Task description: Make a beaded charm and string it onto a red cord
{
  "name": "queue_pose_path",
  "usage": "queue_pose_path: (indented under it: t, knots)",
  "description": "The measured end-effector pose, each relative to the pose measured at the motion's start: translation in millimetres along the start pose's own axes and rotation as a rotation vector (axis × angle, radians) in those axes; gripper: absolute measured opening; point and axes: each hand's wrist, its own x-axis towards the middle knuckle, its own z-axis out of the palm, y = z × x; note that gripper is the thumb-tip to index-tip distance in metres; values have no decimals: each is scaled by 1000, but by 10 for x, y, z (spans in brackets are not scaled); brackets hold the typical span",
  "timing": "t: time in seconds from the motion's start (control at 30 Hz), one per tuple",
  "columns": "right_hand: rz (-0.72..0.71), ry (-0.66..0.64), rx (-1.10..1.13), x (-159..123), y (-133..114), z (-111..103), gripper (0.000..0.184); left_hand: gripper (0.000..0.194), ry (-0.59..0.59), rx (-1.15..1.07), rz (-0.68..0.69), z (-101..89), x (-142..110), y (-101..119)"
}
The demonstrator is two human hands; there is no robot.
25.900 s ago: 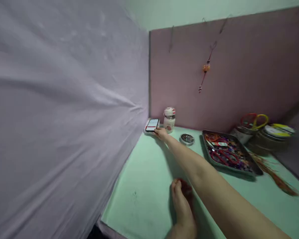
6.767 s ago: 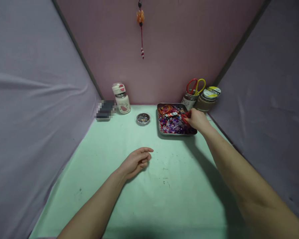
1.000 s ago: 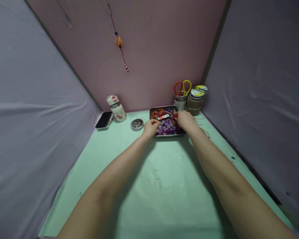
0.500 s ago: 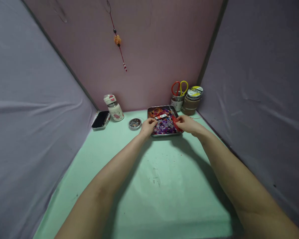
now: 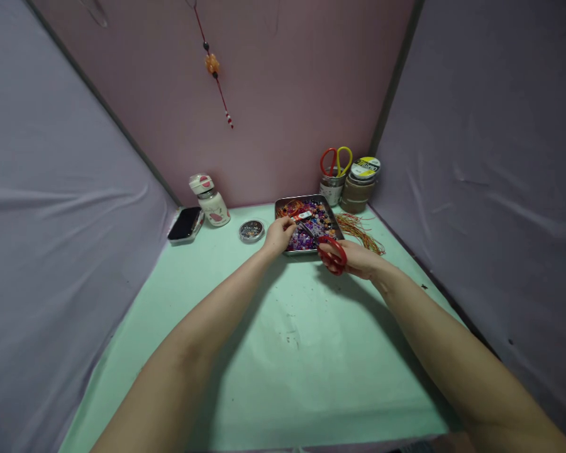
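A metal tray [image 5: 338, 234] of purple, red and dark beads lies at the back middle of the table. My right hand [image 5: 358, 258] is closed around red-handled scissors [image 5: 340, 259] at the tray's front right corner. Their blades point left over the beads. At the tray's left edge is my left hand [image 5: 278, 236], thumb and fingertips pinched together close to the blade tips. What it pinches, if anything, is too small to make out. Orange-red cord and a small red-and-white packet [image 5: 304, 215] lie among the beads.
Left of the tray are a round dish [image 5: 251, 231], a white bottle [image 5: 213, 204] and a phone [image 5: 187, 223]. Behind it stand a tin with red and yellow scissors handles [image 5: 336, 162] and a lidded jar [image 5: 358, 189]. Loose cords [image 5: 362, 234] lie to the right.
The scissors have come up from the tray in my right hand and turned so their blades point left. My left hand, on the table earlier, has reached the tray and stays pinched there.
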Motion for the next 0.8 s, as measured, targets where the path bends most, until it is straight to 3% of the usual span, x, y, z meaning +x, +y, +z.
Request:
queue_pose_path:
  t: [0.33, 0.43, 0.53, 0.7, 0.77, 0.8]
  knots:
    - [-46, 118, -160, 138, -7, 32, 39, 9, -67, 25, -1, 33, -2, 35]
    - [-75, 265, -480, 234, -53, -78, 38, 4, -41, 1, -53, 6, -17, 51]
    - [-6, 512, -1044, 410, -150, -246, 39, 8, 12, -42, -106, -72, -76, 83]
    - [77, 646, -1232, 729, -316, -326, 32, 24, 52, -163, -258, -291, -522, 201]
    - [91, 689, -1265, 821, -350, -273, 39, 28, -32, -245, -336, -404, -832, 240]
    - [92, 702, -1280, 857, -360, -243, 40, 27, -124, -389, -439, -464, -995, 248]
